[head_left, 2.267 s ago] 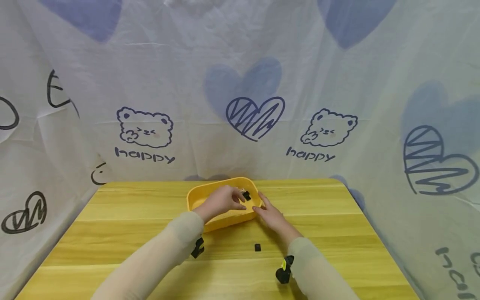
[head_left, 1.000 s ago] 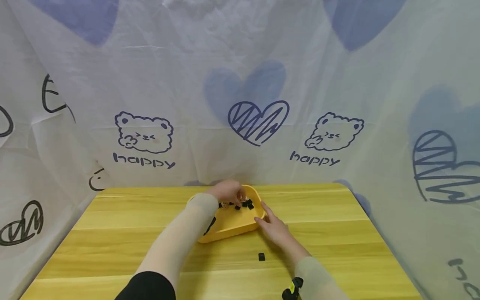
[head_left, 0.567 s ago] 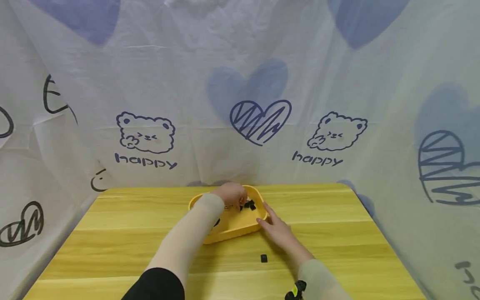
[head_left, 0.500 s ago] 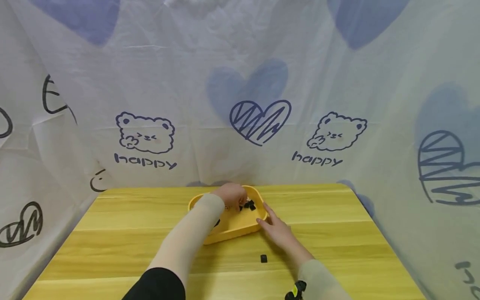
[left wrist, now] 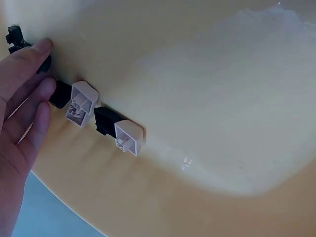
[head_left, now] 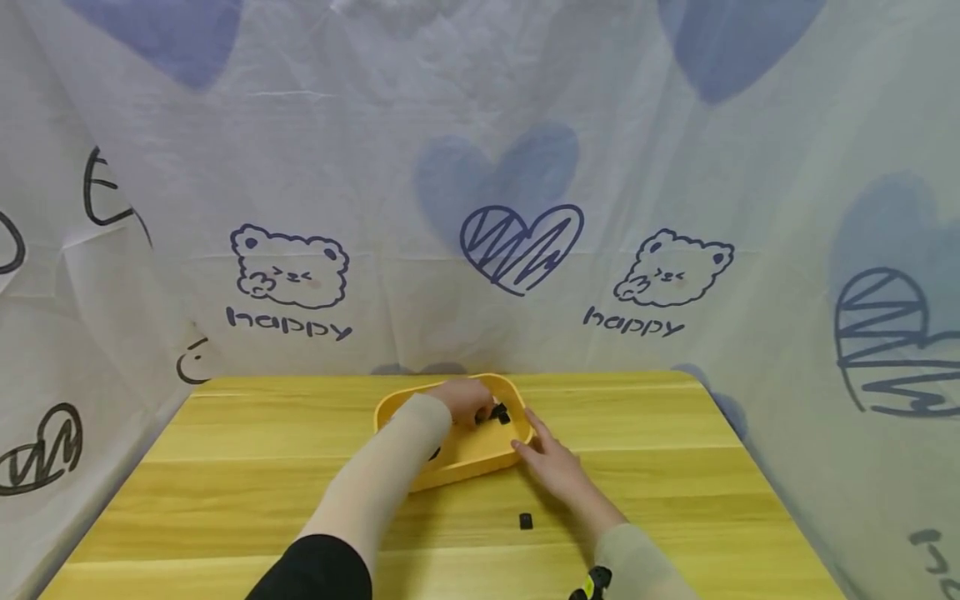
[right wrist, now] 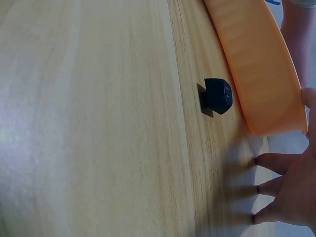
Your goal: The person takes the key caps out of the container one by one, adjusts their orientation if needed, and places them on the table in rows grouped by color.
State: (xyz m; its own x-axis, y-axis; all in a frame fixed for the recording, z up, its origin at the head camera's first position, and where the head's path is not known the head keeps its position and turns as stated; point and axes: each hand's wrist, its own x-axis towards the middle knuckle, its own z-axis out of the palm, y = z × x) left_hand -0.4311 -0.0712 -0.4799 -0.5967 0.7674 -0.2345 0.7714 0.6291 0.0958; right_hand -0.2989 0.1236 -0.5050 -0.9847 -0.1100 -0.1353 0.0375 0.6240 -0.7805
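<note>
Head view: my left hand (head_left: 467,400) reaches into the yellow tray (head_left: 450,457) among black keycaps (head_left: 499,413), my right hand (head_left: 552,465) lies flat and relaxed at its rim; one black keycap (head_left: 526,521) lies outside on the table (head_left: 225,467)

Left wrist view: fingers (left wrist: 29,96) are straight, gripping nothing; I count two white keycaps (left wrist: 129,138) and about four black ones; I should pinch one piece only

Right wrist view: one keycap beside the tray
</note>
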